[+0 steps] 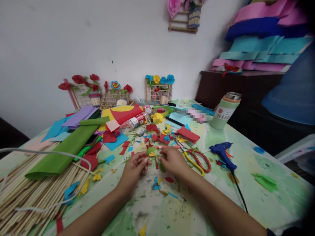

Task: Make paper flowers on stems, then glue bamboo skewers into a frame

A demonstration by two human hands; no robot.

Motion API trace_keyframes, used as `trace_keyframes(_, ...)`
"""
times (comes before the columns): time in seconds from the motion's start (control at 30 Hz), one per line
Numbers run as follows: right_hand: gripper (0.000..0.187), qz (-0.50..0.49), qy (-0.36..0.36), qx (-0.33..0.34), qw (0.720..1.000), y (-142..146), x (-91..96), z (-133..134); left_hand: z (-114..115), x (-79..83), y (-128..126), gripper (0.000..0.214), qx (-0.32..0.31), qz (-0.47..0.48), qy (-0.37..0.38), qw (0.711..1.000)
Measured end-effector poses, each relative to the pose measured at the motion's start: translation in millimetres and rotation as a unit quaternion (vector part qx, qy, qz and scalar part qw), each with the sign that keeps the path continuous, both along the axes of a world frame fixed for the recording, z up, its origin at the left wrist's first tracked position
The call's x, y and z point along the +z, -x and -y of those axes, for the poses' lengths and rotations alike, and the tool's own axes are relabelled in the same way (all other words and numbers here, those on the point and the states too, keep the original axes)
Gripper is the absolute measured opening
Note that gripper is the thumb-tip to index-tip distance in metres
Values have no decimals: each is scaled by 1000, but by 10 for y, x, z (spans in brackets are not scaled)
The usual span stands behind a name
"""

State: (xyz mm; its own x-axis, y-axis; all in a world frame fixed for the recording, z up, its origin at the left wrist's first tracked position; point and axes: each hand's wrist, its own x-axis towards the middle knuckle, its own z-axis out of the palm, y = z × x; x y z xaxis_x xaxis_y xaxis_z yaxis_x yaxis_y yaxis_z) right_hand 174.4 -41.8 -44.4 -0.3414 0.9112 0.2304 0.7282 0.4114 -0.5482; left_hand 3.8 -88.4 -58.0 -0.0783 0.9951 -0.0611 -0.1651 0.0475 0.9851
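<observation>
Green leaf piece (150, 150) sits at the fingertips of my left hand (137, 165), left of the scissors (197, 160), over the bench (147, 203); left thumb and fingers drawn together, but I can't tell if they actually grip the leaf; right hand (173, 162) curled, between leaf and scissors, apart from the left, its hold hidden from my view; second leaf piece (162, 167) just under the right fingers.

Handling, my judgement: pinch lightly near the base so the thin leaf doesn't crease; steady with the left, let the right do fine moves; mind the right wrist near the scissors handles; treat the glue gun (222, 154), right of the scissors, as hot, since I can't tell from here; its cord (241, 193) is best left clear of the right forearm; loose scraps (152, 127) beyond the leaf, left of the scissors' tips, could stick to it.

Writing: plastic bottle (129, 124), beyond and left of the scissors, has a red-and-white label (137, 120), print too small to read; flask (216, 123), beyond and right of them, has a pale label (224, 114) with a round red mark and a row of little figures, no legible words; pink item (197, 115) straight beyond the scissors is pixelated, nothing readable; no brand I can make out on the glue gun.
</observation>
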Motion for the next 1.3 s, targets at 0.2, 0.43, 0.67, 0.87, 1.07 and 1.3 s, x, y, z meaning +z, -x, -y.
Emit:
trace_keyframes(0.2, 13, 107, 28, 30, 993, 5, 31, 57, -22, -20, 20, 37, 15, 35, -11, 999)
trace_keyframes(0.43, 6, 51, 60, 44, 996, 6, 2, 38, -20, -8, 19, 41, 28, 40, -12, 999)
trace_keyframes(0.67, 24, -295, 82, 81, 949, 132, -45, 64, 35, 10, -49, 44, -26, 29, -5, 999)
trace_keyframes(0.87, 24, -441, 145, 45, 884, 173, -60, 92, 77, 12, -73, 46, -49, 0, -5, 999)
trace_keyframes(1.07, 25, -423, 149, 46, 893, 160, -61, 103, 59, 4, -41, 44, -38, -13, -31, 999)
trace_keyframes(1.3, 20, -431, 126, 29, 893, 155, -41, 109, 84, 38, -60, 45, -39, -26, -11, 999)
